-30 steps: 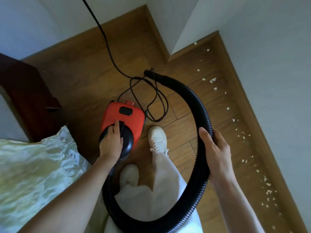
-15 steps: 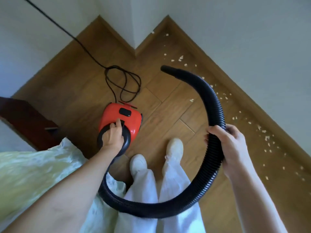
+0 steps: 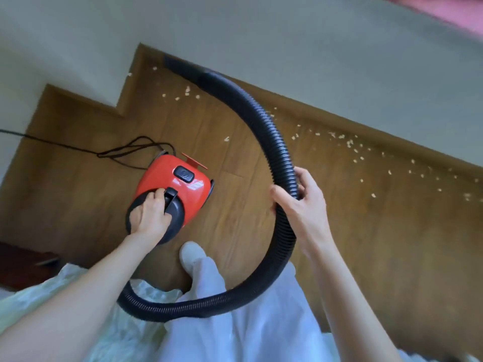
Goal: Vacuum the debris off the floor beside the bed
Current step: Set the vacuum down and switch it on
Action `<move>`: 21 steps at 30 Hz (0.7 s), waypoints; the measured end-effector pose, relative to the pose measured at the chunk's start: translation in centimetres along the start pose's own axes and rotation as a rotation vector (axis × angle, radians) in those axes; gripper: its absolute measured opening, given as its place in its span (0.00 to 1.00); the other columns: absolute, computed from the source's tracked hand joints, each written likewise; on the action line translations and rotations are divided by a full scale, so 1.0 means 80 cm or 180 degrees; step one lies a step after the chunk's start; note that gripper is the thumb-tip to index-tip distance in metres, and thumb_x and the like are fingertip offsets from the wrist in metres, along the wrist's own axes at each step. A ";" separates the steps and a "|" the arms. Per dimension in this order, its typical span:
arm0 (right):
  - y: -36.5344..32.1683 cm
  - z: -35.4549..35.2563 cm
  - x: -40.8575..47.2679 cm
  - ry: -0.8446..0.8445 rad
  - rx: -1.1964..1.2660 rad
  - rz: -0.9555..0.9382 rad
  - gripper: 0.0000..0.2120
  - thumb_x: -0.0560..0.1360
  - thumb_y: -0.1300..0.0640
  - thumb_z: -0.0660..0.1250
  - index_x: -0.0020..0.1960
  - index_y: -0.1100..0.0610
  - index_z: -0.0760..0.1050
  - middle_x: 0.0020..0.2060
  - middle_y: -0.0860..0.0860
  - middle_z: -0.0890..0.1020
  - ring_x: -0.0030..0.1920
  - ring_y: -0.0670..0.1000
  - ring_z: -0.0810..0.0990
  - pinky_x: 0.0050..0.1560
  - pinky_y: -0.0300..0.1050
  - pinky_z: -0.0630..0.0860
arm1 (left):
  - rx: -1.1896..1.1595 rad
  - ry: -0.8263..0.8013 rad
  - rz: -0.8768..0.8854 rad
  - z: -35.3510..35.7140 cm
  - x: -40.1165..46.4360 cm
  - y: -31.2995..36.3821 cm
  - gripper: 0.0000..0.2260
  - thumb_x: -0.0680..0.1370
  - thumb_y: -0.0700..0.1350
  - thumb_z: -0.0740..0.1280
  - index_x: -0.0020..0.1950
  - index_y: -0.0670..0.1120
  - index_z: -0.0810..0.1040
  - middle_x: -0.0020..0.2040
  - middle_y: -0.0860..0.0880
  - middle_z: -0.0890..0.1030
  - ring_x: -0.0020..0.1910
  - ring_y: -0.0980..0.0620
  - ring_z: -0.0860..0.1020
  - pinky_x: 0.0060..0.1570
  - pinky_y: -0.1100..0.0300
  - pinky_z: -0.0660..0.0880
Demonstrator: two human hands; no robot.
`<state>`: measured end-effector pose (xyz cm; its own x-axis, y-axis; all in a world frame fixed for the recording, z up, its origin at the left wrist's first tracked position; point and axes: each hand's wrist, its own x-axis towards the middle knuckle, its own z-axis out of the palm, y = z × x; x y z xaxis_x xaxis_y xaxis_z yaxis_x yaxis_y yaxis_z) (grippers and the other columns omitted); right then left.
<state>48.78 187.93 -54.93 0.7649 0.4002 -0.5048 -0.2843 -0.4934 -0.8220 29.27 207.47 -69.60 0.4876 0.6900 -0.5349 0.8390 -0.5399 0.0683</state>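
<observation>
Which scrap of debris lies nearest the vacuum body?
The lone scrap on open floor between the red vacuum and the hose; the others lie farther off, along the wall.

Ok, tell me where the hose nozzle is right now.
In the head view, the hose nozzle sits upper centre by the skirting board, near the wall corner, with debris just below it.

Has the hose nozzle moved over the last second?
Yes. The hose nozzle now sits by the baseboard near the wall corner, past the scraps; a second ago it hung over the cord loops, short of them.
</observation>
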 end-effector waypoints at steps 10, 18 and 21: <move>0.074 -0.276 -0.029 0.1126 0.0087 0.0262 0.11 0.71 0.48 0.73 0.39 0.54 0.75 0.29 0.50 0.78 0.29 0.50 0.76 0.33 0.49 0.74 | 0.0505 0.0112 0.0930 -0.041 -0.050 0.248 0.21 0.73 0.41 0.66 0.66 0.44 0.69 0.57 0.42 0.76 0.53 0.35 0.78 0.48 0.47 0.74; 0.138 -0.513 -0.068 0.2115 0.0723 0.0737 0.13 0.73 0.51 0.72 0.41 0.61 0.76 0.31 0.60 0.81 0.26 0.51 0.77 0.31 0.46 0.74 | 0.0710 -0.0203 0.1683 -0.018 -0.133 0.495 0.17 0.72 0.44 0.66 0.59 0.45 0.70 0.56 0.43 0.78 0.55 0.38 0.77 0.49 0.51 0.73; 0.171 -0.580 -0.095 0.2400 0.0811 0.0872 0.11 0.72 0.51 0.72 0.41 0.59 0.76 0.28 0.57 0.80 0.26 0.51 0.76 0.31 0.47 0.73 | 0.0778 -0.0306 0.1968 0.007 -0.166 0.576 0.15 0.72 0.44 0.66 0.57 0.45 0.71 0.56 0.43 0.79 0.54 0.38 0.77 0.48 0.52 0.72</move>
<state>65.87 142.31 -50.10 0.8053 -0.3762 -0.4582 -0.5687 -0.2722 -0.7762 61.34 173.14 -59.81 0.8276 0.1789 -0.5320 0.3278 -0.9234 0.1995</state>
